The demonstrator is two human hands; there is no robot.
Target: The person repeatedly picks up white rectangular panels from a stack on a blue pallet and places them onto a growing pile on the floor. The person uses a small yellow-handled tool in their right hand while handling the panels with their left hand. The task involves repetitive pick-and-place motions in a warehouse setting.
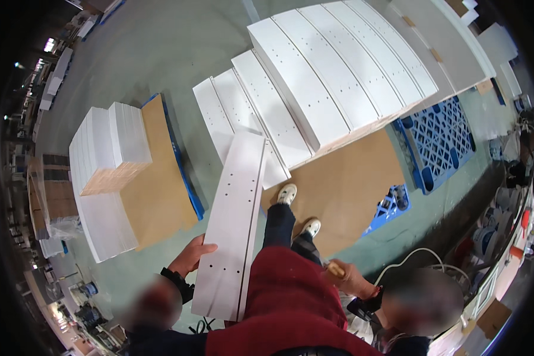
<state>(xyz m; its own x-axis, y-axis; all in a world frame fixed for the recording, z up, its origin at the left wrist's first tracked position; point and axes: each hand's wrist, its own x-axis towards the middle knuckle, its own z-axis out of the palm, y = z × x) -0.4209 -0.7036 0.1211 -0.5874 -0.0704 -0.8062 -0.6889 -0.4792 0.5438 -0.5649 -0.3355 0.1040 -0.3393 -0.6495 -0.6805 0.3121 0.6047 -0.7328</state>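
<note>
My left hand (191,256) grips the left edge of a long white board (228,219), its thumb on the top face and its other fingers mostly out of sight. Small drilled holes dot the board, and a groove runs along its right side. The board slants away from me, its far end overlapping the lower rows of the stacked white boards (320,71). At the right of my red apron (296,291), my right hand (351,279) is closed around a small yellowish piece (336,269). Its exact kind is too small to tell.
Brown sheeting (338,184) lies under my shoes, beside the stepped stack. A blue plastic pallet (439,142) is to the right. More white boards (110,148) stand on a board-covered pallet at left. A white cable (412,254) curves near a cluttered bench at lower right.
</note>
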